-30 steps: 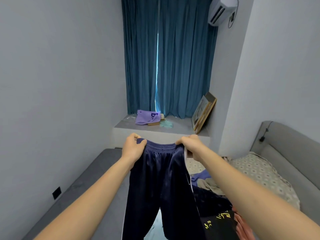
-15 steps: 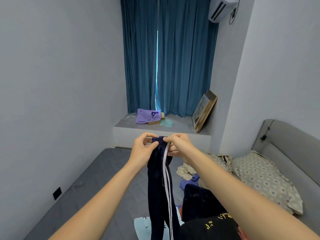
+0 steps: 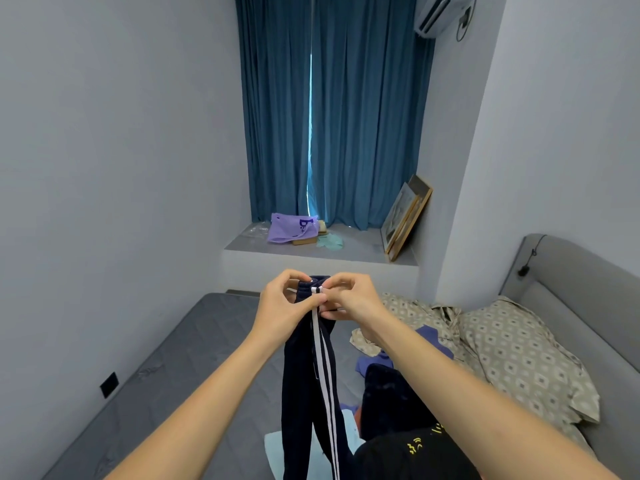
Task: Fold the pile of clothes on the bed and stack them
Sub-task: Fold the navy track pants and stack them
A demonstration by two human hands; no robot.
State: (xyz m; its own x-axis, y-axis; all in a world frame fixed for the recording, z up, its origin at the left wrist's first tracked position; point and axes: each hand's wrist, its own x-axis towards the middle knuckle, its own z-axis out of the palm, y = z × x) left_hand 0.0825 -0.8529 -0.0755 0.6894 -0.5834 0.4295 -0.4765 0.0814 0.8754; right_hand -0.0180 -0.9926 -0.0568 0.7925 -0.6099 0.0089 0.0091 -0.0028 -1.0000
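A: Where are the navy track pants (image 3: 308, 375)?

B: Held up mid-air over the bed (image 3: 166, 375), dead centre. Waistband bunched at the top, legs hanging straight down toward 6 o'clock, white side stripes facing the camera.

A: Hands?

B: Left hand (image 3: 287, 306) pinches the waistband from 9 o'clock, right hand (image 3: 353, 301) pinches it from 3 o'clock. Both closed on the fabric, fingertips meeting at the stripe end.

A: How will it handle?

B: Looks light, soft and limp, slightly slick knit, no stiffness, so it drapes wherever it's let go. Not fragile. The elastic waistband is the firmest part, best place to hold; the cuffs are out of frame below.

A: Rest of the pile?

B: Black printed garment (image 3: 408, 452) at 5 o'clock, blue garment (image 3: 429, 336) at 3 o'clock near the patterned pillow (image 3: 519, 358). Unfolded, as far as I can judge.
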